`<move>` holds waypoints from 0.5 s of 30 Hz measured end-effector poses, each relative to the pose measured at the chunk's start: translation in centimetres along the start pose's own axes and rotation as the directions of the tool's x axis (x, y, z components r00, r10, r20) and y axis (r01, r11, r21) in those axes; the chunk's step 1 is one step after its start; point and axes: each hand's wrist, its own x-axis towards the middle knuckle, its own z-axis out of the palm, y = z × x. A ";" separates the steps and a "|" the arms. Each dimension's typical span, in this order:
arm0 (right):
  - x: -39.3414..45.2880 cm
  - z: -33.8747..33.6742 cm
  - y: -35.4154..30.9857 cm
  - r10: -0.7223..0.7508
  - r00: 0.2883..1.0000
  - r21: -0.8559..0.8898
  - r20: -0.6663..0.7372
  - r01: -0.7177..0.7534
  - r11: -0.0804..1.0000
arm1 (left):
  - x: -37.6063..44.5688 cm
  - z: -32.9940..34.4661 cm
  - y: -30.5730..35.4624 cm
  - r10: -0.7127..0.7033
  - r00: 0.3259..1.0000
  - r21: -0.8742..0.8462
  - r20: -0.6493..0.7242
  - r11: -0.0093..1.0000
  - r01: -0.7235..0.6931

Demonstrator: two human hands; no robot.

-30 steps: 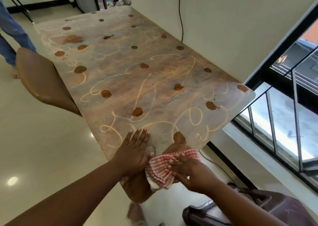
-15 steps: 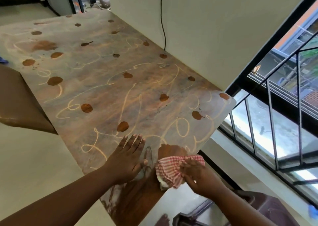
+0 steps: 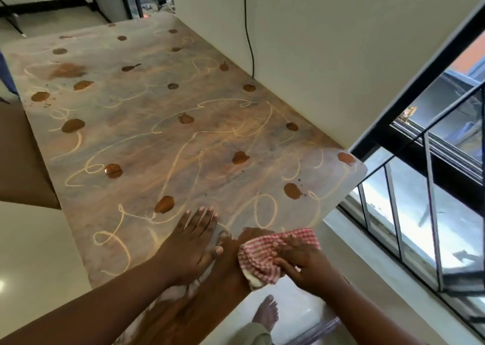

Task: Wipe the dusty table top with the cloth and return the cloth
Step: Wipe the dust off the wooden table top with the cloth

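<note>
1. Right hand (image 3: 305, 263) has its grip bunched over the cloth (image 3: 265, 252), fingers curled down and pressing the red-and-white checked fabric onto the near edge of the bench (image 3: 157, 139); the thumb side is hidden under the folds, so how tightly it pinches I cannot tell.
2. Left hand (image 3: 193, 242) lies flat just left of the cloth, its grip spread wide with fingers fanned toward the far end and the thumb angled toward the cloth. It holds nothing; it only touches the bench top.
3. That flat palm looks like a brace, steadying the body as the person leans over the near edge so the other hand can push with weight.
4. The cloth is wadded, not laid out, which probably gives a thick pad for rubbing. A white underside shows at its near end, hanging a little past the bench edge.
5. A darker, clean-looking patch sits around and just beyond the cloth, while pale dust scrawled with looping lines and dotted with brown wet spots covers everything farther off. I judge the wiping has barely begun.
6. The wall (image 3: 328, 55) borders the bench on the right, a window (image 3: 420, 213) lies right of the near corner, and a bare foot (image 3: 266, 313) stands on the floor below.
</note>
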 end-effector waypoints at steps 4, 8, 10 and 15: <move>4.3 -2.0 3.3 0.134 0.991 -0.002 -0.005 -0.134 0.991 | 2.7 -0.1 2.4 -0.075 0.997 -0.013 0.028 0.997 0.075; 4.8 -0.5 2.5 0.075 0.996 0.082 0.049 -0.079 0.993 | 6.1 -0.5 4.7 -0.157 0.987 -0.043 0.019 0.987 0.157; 3.5 -1.1 3.7 -0.045 0.992 0.107 0.119 0.033 0.994 | 7.6 -1.1 5.5 -0.178 0.984 -0.044 0.028 0.983 0.179; 3.4 -5.1 10.3 -0.171 0.980 0.109 0.099 0.160 0.981 | 9.8 -2.1 6.6 -0.213 0.976 -0.039 0.046 0.976 0.215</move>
